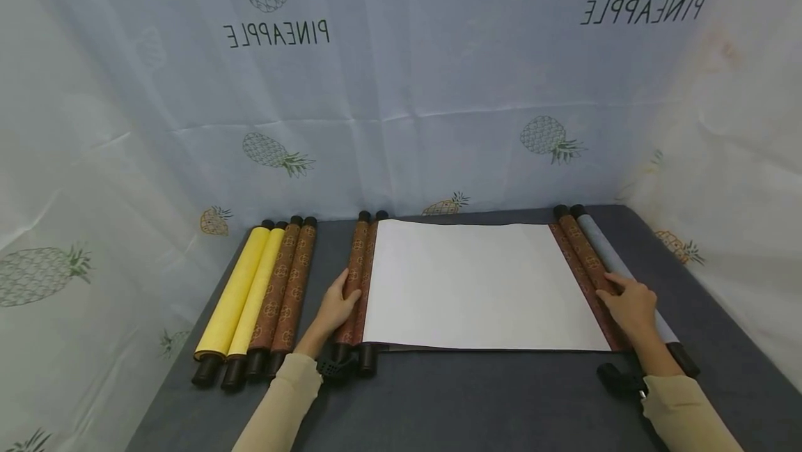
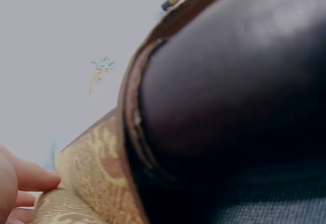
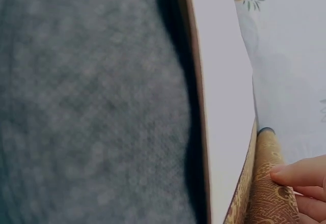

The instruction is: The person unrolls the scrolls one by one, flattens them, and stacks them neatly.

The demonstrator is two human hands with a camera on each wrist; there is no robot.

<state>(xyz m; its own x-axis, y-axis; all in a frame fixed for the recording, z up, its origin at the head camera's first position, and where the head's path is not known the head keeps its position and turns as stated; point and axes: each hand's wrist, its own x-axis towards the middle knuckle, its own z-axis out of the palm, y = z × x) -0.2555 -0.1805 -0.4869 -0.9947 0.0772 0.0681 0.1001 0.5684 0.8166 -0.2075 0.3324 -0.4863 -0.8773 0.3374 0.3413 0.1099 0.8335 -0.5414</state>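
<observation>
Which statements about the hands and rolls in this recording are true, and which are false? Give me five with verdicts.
1. The left hand touches a brown roll left of the white sheet. True.
2. The right hand touches none of the rolls. False: the right hand touches another brown roll, right of the sheet.
3. A grey roll lies right of the white sheet. True.
4. The two yellow rolls lie right of the white sheet. False: the yellow rolls lie left of it.
5. The white sheet lies spread out. True.
</observation>
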